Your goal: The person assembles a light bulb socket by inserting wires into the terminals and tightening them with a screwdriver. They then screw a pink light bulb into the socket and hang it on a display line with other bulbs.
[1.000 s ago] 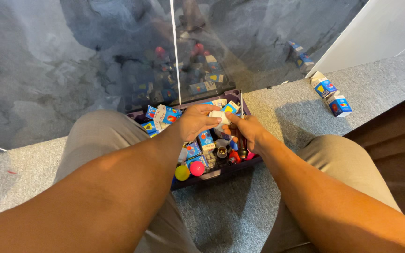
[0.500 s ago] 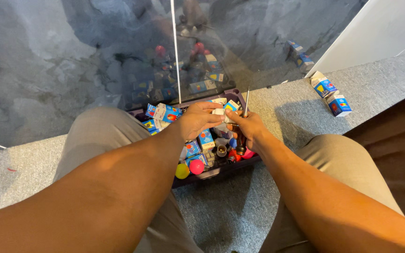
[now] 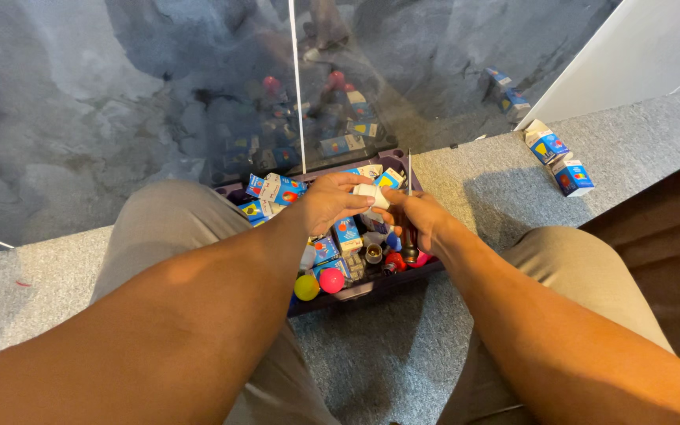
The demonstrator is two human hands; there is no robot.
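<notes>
Both hands, left hand [image 3: 326, 203] and right hand [image 3: 423, 220], still pinching a white piece [image 3: 372, 194] over the tray [image 3: 379, 285] of bulbs between the knees, screwdriver [image 3: 409, 206] tilted slightly since.

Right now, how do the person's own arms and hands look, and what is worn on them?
Both forearms are bare: no sleeves, no watch, no glove shows. The left hand and the right hand carry no visible ring or marking. Beige trousers cover the legs.
</notes>
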